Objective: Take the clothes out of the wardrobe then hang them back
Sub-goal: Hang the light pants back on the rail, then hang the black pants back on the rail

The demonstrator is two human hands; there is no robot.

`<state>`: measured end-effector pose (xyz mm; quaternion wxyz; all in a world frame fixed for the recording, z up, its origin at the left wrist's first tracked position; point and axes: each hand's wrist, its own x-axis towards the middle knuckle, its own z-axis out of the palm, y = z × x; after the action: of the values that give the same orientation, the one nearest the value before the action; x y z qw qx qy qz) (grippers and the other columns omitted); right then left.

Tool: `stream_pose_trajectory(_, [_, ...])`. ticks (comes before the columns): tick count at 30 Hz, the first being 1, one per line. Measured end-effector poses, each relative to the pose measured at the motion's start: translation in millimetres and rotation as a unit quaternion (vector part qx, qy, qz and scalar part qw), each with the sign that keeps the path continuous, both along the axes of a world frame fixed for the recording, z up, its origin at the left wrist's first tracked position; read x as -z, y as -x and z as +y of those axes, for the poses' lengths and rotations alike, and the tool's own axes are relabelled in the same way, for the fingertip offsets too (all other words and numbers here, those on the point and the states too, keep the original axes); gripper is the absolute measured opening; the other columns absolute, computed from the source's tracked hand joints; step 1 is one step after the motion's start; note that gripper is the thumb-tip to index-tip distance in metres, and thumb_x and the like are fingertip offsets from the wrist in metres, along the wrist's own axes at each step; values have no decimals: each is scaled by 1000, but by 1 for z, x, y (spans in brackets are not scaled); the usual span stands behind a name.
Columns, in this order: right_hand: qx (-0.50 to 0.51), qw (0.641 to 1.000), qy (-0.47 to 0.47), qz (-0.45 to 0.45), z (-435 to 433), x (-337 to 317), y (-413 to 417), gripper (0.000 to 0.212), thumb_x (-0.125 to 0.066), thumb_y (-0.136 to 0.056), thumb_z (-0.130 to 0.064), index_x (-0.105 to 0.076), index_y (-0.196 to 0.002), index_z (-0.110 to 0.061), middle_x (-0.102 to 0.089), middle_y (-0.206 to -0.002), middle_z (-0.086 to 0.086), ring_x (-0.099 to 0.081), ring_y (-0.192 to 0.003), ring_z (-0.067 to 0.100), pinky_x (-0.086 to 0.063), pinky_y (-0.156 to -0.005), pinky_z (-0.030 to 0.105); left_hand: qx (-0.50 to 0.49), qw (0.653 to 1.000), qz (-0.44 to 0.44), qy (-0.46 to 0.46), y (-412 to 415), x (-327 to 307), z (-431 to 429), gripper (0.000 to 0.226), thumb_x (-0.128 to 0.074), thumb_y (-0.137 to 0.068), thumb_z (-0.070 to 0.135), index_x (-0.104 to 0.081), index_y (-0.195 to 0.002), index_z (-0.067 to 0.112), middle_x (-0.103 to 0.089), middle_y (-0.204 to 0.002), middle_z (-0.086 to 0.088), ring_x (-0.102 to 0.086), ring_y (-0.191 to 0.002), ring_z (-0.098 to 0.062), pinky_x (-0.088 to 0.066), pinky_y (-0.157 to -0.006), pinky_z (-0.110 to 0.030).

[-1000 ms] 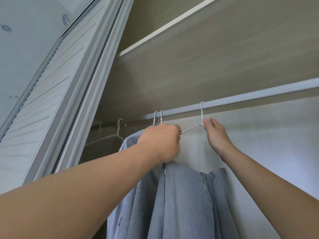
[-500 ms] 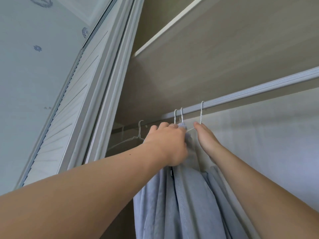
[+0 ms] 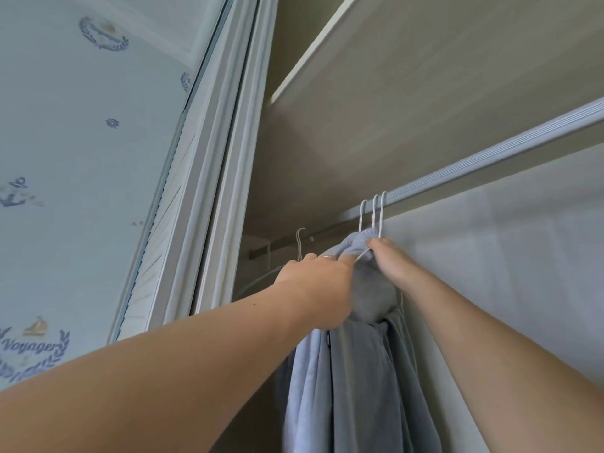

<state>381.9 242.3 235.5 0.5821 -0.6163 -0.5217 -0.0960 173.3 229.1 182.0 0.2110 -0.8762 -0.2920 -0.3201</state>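
1. The blue-grey clothes (image 3: 359, 380) hang inside the wardrobe (image 3: 510, 273), bunched tight at the top and falling in long folds between the person's two forearms.
2. Three white wire hangers (image 3: 373, 212) carry them; their hooks sit side by side, nearly touching, over the ribbed metal rail (image 3: 490, 155).
3. The left hand (image 3: 315, 289) reaches up from the lower left, its fingers curled into the gathered cloth just under the hooks, gripping the left side of the bunch. There is a ring on one finger.
4. The right hand (image 3: 390, 261) comes in from the right and closes on the top of the bunch. Its thumb and fingertips pinch a thin white wire of the hangers that runs slanting between the two hands.
5. Both hands are just below the rail, close together, with only the cloth between them.
6. Further left on the rail hangs an empty hanger (image 3: 299, 240), well apart from the three.
7. A pale wooden shelf (image 3: 425, 86) runs above the rail.
8. To the left stand the slatted door (image 3: 163, 243) and nautical wallpaper (image 3: 81, 132).
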Motion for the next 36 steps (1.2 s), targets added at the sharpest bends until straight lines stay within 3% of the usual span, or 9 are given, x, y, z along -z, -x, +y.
stream_pose_trajectory(5, [7,1000,3,4,10,1,0,57,-35,-74,-57,-61,-111,-23,-64,-114,2,-58,-106,23,-44,-97,42,-17,1000,12,-13,1,2,8,76,-52,-89,9,-19,-156,25,-52,-138,-7,-46,-123,-30,-37,-89,-41])
stream_pose_trajectory(8, [-1,1000,-2,16,5,2,6,54,-36,-80,-53,-58,-120,-23,-60,-120,4,-55,-110,25,-43,-97,41,-25,999,14,-25,2,2,5,73,-52,-89,9,-23,-154,24,-52,-140,-6,-44,-125,-31,-35,-100,-46])
stream_pose_trajectory(12, [-25,998,-14,48,-14,11,23,49,-38,-98,-51,-51,-137,-24,-52,-131,-1,-48,-125,25,-36,-106,40,-38,996,13,-85,10,1,-4,58,-49,-97,22,-30,-151,24,-49,-146,-3,-41,-131,-28,-31,-103,-46])
stream_pose_trajectory(15, [-14,996,-82,30,-35,12,46,44,-41,-103,-38,-45,-141,-16,-49,-132,-1,-44,-131,25,-32,-106,36,-31,988,-14,-150,33,-2,-16,52,-43,-100,42,-37,-148,24,-42,-152,-2,-29,-142,-28,-23,-114,-50])
stream_pose_trajectory(18, [44,982,-182,-19,-64,1,89,50,-44,-102,-35,-38,-147,-13,-38,-153,9,-36,-140,26,-27,-111,34,-9,980,-77,-186,75,-5,-31,56,-41,-100,50,-36,-149,26,-32,-159,-1,-11,-151,-27,-11,-120,-52])
stream_pose_trajectory(22, [84,959,-230,-140,-83,-3,171,59,-37,-101,-45,-22,-155,-28,-19,-163,-3,-18,-149,19,-13,-121,47,-55,967,-138,-205,161,-6,-44,59,-32,-101,56,-22,-155,33,-12,-168,1,7,-155,-26,5,-123,-56])
stream_pose_trajectory(26, [110,930,-210,-281,-92,24,286,60,-23,-101,-53,-9,-156,-33,-4,-165,-9,2,-152,16,2,-120,56,-135,957,-152,-207,274,10,-52,63,-28,-101,55,-10,-157,33,-3,-169,2,14,-154,-26,7,-122,-55])
stream_pose_trajectory(31, [-12,930,-174,-324,-89,81,447,64,-15,-97,-61,1,-155,-38,7,-164,-12,14,-150,15,9,-117,57,-216,945,-149,-196,436,56,-79,63,-24,-101,52,0,-157,35,3,-168,5,18,-153,-21,8,-122,-53])
stream_pose_trajectory(36, [-152,918,-141,-339,-105,156,607,69,-10,-91,-68,8,-152,-42,9,-164,-15,20,-149,12,15,-116,55,-313,922,-122,-193,608,115,-132,67,-18,-97,59,-2,-158,37,-4,-168,5,11,-154,-23,1,-123,-54])
